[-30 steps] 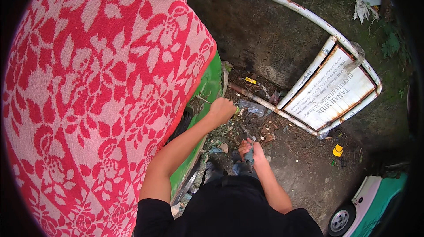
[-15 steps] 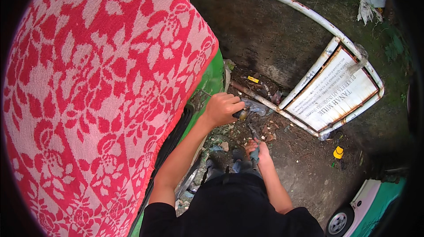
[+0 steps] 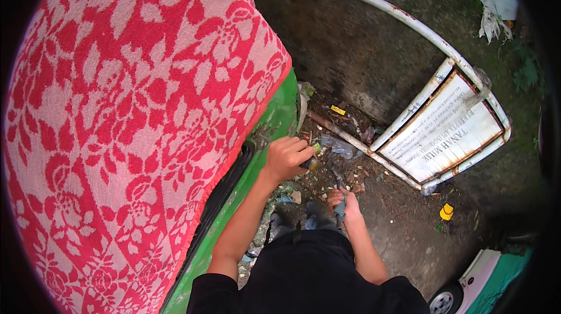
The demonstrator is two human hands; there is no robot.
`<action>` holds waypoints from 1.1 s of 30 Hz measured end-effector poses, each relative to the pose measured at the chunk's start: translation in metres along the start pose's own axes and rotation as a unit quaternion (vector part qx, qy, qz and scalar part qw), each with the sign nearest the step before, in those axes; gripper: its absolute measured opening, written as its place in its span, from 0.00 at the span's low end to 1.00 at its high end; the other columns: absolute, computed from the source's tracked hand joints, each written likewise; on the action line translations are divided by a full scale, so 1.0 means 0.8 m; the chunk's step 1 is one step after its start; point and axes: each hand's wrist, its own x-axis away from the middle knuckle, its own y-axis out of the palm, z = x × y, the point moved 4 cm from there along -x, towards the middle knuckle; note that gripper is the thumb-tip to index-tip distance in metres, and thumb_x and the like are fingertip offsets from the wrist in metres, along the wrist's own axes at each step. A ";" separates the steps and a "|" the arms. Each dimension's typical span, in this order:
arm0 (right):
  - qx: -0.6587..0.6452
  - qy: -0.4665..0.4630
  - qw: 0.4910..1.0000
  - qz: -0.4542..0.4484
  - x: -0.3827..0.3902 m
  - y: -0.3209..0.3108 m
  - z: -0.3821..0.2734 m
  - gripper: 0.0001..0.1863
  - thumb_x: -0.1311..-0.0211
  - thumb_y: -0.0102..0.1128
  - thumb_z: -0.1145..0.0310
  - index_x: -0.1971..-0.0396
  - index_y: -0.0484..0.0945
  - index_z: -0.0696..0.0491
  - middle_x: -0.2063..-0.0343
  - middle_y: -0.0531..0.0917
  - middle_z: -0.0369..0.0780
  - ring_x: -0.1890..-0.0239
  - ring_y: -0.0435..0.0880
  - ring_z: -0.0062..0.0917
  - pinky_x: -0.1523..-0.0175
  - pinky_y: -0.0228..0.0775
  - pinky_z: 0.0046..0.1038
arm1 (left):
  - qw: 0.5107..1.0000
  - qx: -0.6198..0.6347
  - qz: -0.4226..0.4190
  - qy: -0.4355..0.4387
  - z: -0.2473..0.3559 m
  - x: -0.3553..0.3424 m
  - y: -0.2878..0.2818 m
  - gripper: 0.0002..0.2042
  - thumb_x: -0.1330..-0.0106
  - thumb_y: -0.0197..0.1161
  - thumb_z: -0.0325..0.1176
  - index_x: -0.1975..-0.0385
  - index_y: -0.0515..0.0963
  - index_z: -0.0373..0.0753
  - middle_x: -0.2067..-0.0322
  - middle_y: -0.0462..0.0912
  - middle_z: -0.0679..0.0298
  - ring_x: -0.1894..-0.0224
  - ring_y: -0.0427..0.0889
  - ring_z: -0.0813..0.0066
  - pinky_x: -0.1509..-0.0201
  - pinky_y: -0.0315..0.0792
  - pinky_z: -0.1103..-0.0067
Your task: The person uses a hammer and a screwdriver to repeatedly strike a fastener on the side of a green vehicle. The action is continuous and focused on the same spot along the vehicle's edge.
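Note:
My left hand [image 3: 286,159] is closed around a dark-handled tool [image 3: 313,164] with a yellowish end. It is beside the edge of a scuffed green body panel [image 3: 280,109], and the tool's working end is hard to make out. Lower and to the right, my right hand [image 3: 346,204] grips a tool with a blue-grey handle [image 3: 339,207], its narrow dark metal end pointing up and away. A red and pink floral cloth [image 3: 134,109] covers most of the green panel's top, and a black strip [image 3: 219,197] runs along its side.
A rusty white tube frame with a sign panel [image 3: 447,127] leans at the far right. Litter, including a clear plastic bag [image 3: 336,146] and a yellow scrap [image 3: 446,211], lies on the dirt. A teal and white vehicle [image 3: 488,285] stands at lower right.
My left hand has shifted slightly down and toward me, with the dark-handled tool still in it. My right hand keeps its grip and has barely moved.

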 end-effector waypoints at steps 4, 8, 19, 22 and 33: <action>0.007 -0.013 1.000 0.014 0.005 0.009 -0.002 0.17 0.30 0.45 0.58 0.77 0.68 0.54 0.85 0.66 0.29 0.85 0.66 0.15 0.79 0.60 0.20 | 0.999 0.026 0.026 0.011 0.004 -0.014 -0.001 0.14 0.66 0.70 0.33 0.78 0.72 0.44 0.80 0.70 0.68 0.75 0.76 0.69 0.75 0.67 0.72; 0.011 -0.010 1.000 0.007 0.000 0.016 -0.001 0.17 0.30 0.45 0.58 0.77 0.68 0.53 0.86 0.66 0.29 0.85 0.65 0.14 0.80 0.59 0.19 | 0.997 0.064 -0.041 -0.008 -0.003 -0.020 0.020 0.12 0.63 0.69 0.36 0.78 0.74 0.43 0.81 0.72 0.65 0.76 0.77 0.65 0.75 0.69 0.69; 0.054 0.040 0.997 -0.039 0.000 0.029 0.019 0.18 0.30 0.44 0.57 0.77 0.68 0.53 0.86 0.64 0.28 0.85 0.65 0.13 0.79 0.59 0.19 | 0.915 -0.053 -0.394 -0.077 -0.018 -0.043 0.078 0.10 0.59 0.66 0.38 0.79 0.82 0.40 0.76 0.84 0.55 0.71 0.85 0.58 0.66 0.80 0.69; 0.047 0.037 0.997 -0.043 0.002 0.023 0.020 0.18 0.30 0.44 0.57 0.76 0.68 0.53 0.86 0.64 0.28 0.85 0.65 0.13 0.79 0.59 0.19 | 0.901 -0.075 -0.422 -0.063 -0.015 -0.046 0.077 0.09 0.61 0.67 0.38 0.82 0.82 0.39 0.76 0.84 0.54 0.71 0.85 0.58 0.66 0.80 0.68; 0.040 0.048 0.997 -0.053 0.010 0.015 0.027 0.18 0.30 0.45 0.56 0.77 0.69 0.52 0.86 0.64 0.28 0.85 0.64 0.13 0.79 0.59 0.19 | 0.884 -0.112 -0.452 -0.041 -0.036 -0.018 0.110 0.09 0.62 0.68 0.36 0.82 0.82 0.39 0.78 0.83 0.56 0.72 0.85 0.59 0.68 0.78 0.69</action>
